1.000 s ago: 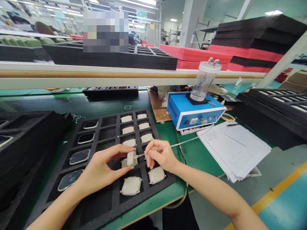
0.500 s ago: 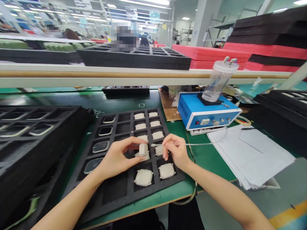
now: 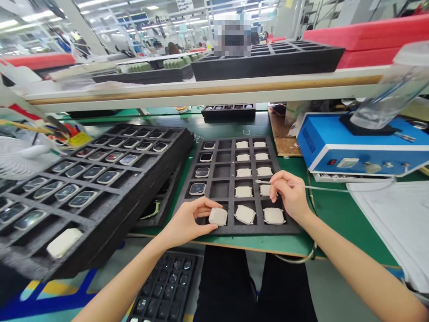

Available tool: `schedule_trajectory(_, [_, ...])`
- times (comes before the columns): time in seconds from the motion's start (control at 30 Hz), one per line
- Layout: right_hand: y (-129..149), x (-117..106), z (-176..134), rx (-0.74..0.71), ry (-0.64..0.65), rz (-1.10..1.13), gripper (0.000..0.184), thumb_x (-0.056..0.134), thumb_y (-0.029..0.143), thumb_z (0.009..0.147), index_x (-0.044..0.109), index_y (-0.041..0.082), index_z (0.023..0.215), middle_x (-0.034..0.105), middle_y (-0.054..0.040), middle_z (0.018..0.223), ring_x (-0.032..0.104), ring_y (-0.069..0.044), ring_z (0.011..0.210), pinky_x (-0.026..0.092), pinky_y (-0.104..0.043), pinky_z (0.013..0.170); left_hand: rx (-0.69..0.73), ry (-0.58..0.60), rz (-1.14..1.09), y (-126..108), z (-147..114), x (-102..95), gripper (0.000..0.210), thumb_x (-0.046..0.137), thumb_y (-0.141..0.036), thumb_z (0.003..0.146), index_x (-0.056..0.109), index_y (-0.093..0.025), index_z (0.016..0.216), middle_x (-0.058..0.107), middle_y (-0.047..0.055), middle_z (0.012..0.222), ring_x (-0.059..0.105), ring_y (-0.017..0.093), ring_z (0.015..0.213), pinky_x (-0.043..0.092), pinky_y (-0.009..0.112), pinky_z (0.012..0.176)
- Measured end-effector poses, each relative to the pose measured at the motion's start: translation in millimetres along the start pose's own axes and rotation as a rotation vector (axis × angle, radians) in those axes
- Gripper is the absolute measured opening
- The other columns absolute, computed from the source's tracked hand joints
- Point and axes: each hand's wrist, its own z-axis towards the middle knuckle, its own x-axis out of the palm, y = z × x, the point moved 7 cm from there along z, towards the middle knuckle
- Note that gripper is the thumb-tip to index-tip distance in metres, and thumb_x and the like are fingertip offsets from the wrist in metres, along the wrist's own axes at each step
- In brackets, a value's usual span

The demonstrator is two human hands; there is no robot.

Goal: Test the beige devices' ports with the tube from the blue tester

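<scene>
My left hand (image 3: 192, 219) pinches a cream watch case (image 3: 218, 217) between thumb and fingers, over the near end of a black foam tray (image 3: 221, 230). Several like cases, such as one cream case (image 3: 274, 216), lie in the tray's two right columns. Dark-faced watch parts (image 3: 198, 189) fill cells in its left column. Above the right column, my right hand (image 3: 286, 192) is closed around a thin clear tube (image 3: 326, 188) with a pale tip pointing left. The tip is apart from the held case.
On the left stands a stacked foam tray (image 3: 147, 179) with watch faces and one pale case (image 3: 65, 242). A blue machine (image 3: 362, 145) with a clear cylinder (image 3: 378, 107) is at right, beside white papers (image 3: 389, 219). A shelf (image 3: 201, 95) crosses behind.
The view has swung left, showing more of the left tray. My left hand has carried the watch case left and nearer me, away from the tube's tip. My right hand still holds the tube.
</scene>
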Motion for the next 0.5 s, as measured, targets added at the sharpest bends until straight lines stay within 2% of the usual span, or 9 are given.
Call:
schedule_trajectory(0.1, [0,0,0,-0.002,0.008,0.005,0.006,0.054,0.016,0.073,0.059,0.017,0.069,0.058,0.0024,0.045,0.049,-0.01,0.036,0.039,-0.022,0.038,0.049,-0.038,0.287,-10,-4,-1.2,0.028,0.07,-0.024,0.07,0.063,-0.019,0.097,0.07,0.006,0.105,0.066,0.024,0.098,0.051,0.041,0.094])
schedule_trajectory(0.17, [-1,1,1,0.0,0.014,0.008,0.007,0.054,0.016,0.073,0.059,0.017,0.069,0.058,0.0024,0.045,0.049,-0.01,0.036,0.039,-0.021,0.038,0.074,-0.09,0.498,-17,-4,-6.0,0.028,0.071,-0.027,0.068,0.066,-0.02,0.095,0.07,0.006,0.103,0.064,0.026,0.1,0.049,0.042,0.093])
schedule_trajectory(0.23, [-1,1,1,0.005,0.018,0.005,0.007,0.054,0.015,0.073,0.059,0.016,0.069,0.058,0.0025,0.045,0.049,-0.01,0.036,0.039,-0.021,0.038,0.077,-0.118,0.618,-20,-4,-9.6,0.028,0.072,-0.028,0.067,0.067,-0.02,0.094,0.069,0.008,0.102,0.062,0.028,0.101,0.048,0.042,0.092])
schedule_trajectory(0.37, [-2,1,1,0.017,0.015,-0.009,0.006,0.054,0.015,0.073,0.059,0.016,0.069,0.058,0.0024,0.045,0.049,-0.01,0.036,0.039,-0.022,0.038,0.029,-0.101,0.623,-19,0,-11.4,0.03,0.072,-0.027,0.066,0.068,-0.02,0.096,0.071,0.006,0.099,0.064,0.026,0.095,0.05,0.039,0.087])
schedule_trajectory(0.5, [-3,2,1,0.03,0.027,0.01,0.007,0.054,0.015,0.073,0.059,0.016,0.069,0.058,0.0025,0.045,0.049,-0.009,0.036,0.04,-0.021,0.038,-0.032,-0.112,0.451,-14,8,-8.8,0.03,0.068,-0.024,0.069,0.069,-0.021,0.098,0.073,0.003,0.097,0.065,0.023,0.087,0.052,0.034,0.08])
